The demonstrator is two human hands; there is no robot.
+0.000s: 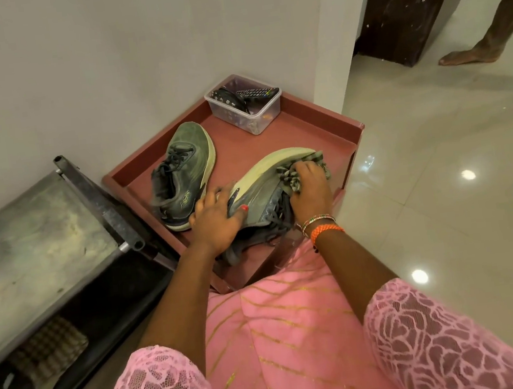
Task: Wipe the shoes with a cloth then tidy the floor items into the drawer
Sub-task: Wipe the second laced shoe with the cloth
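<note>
Two grey-green sneakers lie on a red-brown tray-topped stand (319, 111). The far shoe (184, 161) rests on its side at the left. The near shoe (263, 183) is tipped up with its pale sole facing away. My left hand (216, 220) grips the near shoe at its heel, thumb over the upper. A striped grey cloth (292, 178) is bunched under my right hand (310, 192), which holds it against the toe side of that shoe.
A clear plastic box (245, 106) with a remote and dark items sits at the stand's back corner. A metal-topped bench (34, 230) stands at the left with a folded cloth under it. Another person's bare foot (471, 55) is on the glossy tile floor at upper right.
</note>
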